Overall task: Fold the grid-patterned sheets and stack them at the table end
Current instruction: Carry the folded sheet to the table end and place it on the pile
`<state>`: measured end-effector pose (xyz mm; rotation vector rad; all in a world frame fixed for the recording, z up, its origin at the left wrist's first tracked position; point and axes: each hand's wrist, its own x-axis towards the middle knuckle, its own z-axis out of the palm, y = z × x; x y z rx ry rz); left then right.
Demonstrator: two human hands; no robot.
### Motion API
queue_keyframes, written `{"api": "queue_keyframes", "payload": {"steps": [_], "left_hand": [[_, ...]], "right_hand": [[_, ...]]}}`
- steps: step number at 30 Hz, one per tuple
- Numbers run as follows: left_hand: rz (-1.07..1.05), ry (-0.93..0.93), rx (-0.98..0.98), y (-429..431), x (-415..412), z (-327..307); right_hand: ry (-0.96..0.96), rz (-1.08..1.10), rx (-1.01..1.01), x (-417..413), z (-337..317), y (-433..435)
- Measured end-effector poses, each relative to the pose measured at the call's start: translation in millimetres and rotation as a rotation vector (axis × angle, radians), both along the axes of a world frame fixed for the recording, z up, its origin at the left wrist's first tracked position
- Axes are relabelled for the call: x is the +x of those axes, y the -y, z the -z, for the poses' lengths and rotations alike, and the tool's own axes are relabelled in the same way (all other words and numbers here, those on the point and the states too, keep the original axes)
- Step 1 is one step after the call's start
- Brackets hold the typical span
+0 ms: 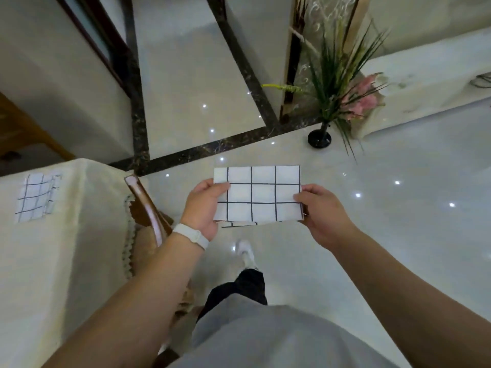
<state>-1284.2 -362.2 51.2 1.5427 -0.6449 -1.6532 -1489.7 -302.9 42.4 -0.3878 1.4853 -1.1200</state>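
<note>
A folded white sheet with a black grid [261, 193] hangs flat in the air over the floor, in front of my body. My left hand [204, 208] grips its left edge, thumb on top. My right hand [322, 213] pinches its right edge. A lower layer of the same sheet peeks out under its near edge. On the cream-clothed table [66, 261] at the left lies a stack of folded grid sheets [36, 197], near the table's far end, apart from both hands.
A wooden chair [148, 211] stands between the table and me. A black vase with green and pink plants [320, 138] stands on the glossy tiled floor ahead right. My leg and a white shoe [245, 252] are below the sheet.
</note>
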Motion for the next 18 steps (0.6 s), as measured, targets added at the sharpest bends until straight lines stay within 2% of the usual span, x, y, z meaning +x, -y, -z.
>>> {"api": "queue_keyframes", "payload": {"steps": [12,18], "left_hand": [[-0.101,-0.064,-0.024,214.2,33.2,13.0],[-0.174,-0.076,-0.051,284.2,72.2,5.8]], "right_hand": [[-0.119,-0.099,0.024,33.6,-17.4,229.1],[-0.125,-0.195,-0.025,68.3,-25.4,311.5]]}}
